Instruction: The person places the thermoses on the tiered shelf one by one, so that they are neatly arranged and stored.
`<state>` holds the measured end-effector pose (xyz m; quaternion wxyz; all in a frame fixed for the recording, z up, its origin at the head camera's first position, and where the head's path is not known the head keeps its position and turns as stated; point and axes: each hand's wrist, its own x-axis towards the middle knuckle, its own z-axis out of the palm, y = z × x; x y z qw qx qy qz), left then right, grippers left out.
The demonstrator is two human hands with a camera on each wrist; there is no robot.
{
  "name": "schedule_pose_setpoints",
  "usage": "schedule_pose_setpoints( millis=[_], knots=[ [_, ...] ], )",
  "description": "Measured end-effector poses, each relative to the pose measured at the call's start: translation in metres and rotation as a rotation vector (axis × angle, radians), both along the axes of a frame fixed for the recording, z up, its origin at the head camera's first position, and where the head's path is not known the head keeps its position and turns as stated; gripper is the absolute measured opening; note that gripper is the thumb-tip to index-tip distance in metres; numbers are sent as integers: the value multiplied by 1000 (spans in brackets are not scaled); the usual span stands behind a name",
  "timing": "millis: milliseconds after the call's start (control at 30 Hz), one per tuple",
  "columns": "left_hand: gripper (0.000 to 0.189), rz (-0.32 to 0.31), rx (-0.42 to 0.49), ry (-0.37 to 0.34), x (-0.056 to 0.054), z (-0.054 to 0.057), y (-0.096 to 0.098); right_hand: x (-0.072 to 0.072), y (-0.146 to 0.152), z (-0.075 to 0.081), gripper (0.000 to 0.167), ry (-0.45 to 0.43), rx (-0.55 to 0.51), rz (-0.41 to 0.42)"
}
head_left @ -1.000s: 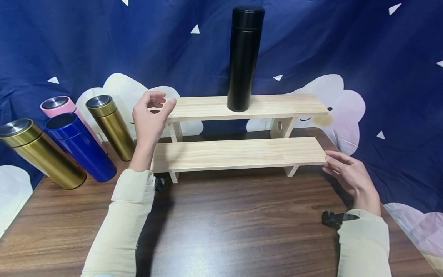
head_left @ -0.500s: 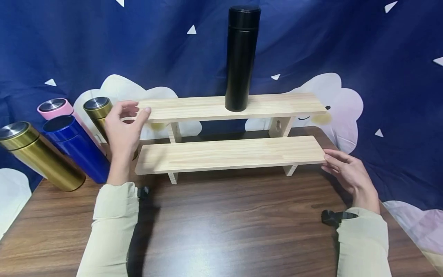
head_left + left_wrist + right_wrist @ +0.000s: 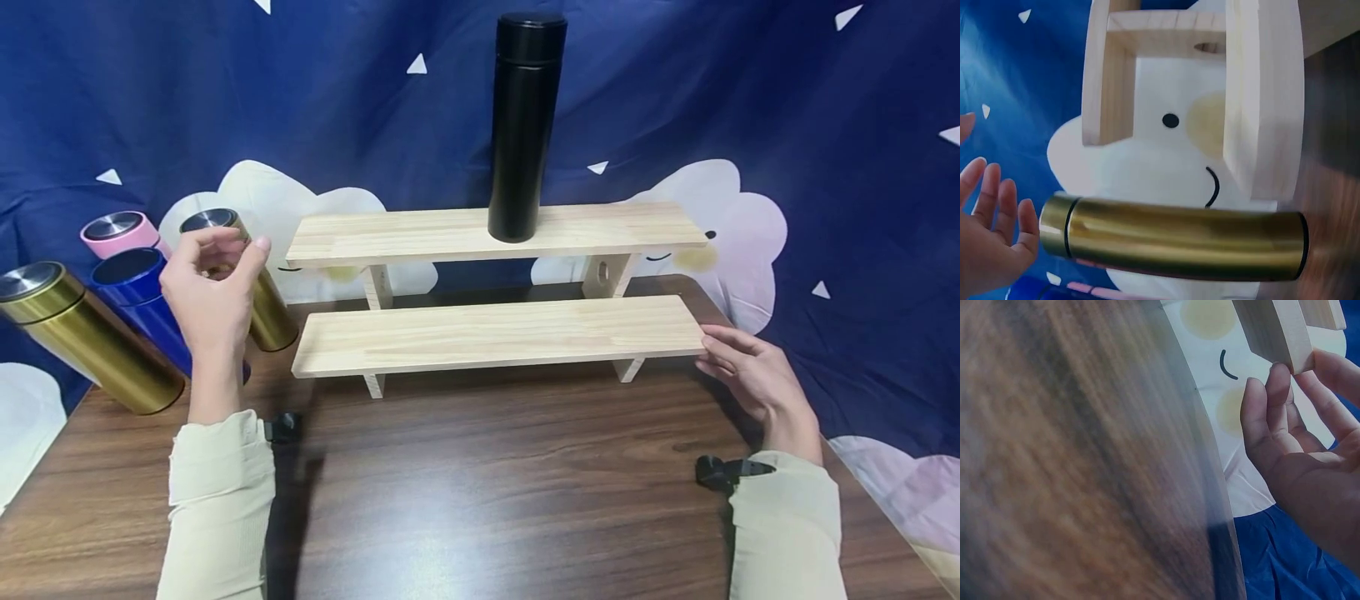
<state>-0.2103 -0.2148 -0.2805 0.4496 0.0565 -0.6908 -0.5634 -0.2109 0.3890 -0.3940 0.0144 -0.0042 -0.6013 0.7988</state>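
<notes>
My left hand hovers with loosely bent fingers and nothing in them, overlapping the slim gold thermos and a blue thermos in the head view. Seen from the left wrist, its fingertips are beside the lid end of the gold thermos. At the other side, my right hand pinches the front right corner of the lower board of a two-tier wooden shelf. In the right wrist view the fingertips meet at that board's corner. A tall black thermos stands upright on the upper board.
A pink thermos and a wider gold thermos stand at the left of the brown wooden table. Behind everything hangs a dark blue cloth with clouds and white triangles.
My left hand has moved left, away from the shelf's left end and over to the thermoses. The right hand stays at the lower board's corner.
</notes>
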Motion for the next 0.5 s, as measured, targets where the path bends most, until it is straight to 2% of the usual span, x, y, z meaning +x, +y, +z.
schedule_pose_setpoints(
  millis=[67, 200, 333, 500],
  knots=[
    [27, 11, 3, 12, 2, -1, -5, 0, 0, 0, 19, 0, 6, -2],
    [27, 18, 32, 38, -2, -12, -22, 0, -1, 0, 20, 1, 3, 4],
    [24, 11, 86, 47, 3, -17, -30, 1, -1, 1, 21, -3, -3, 4],
    [21, 39, 164, 68, 9, -19, -38, 0, -1, 0, 20, -6, 8, -5]
  ],
)
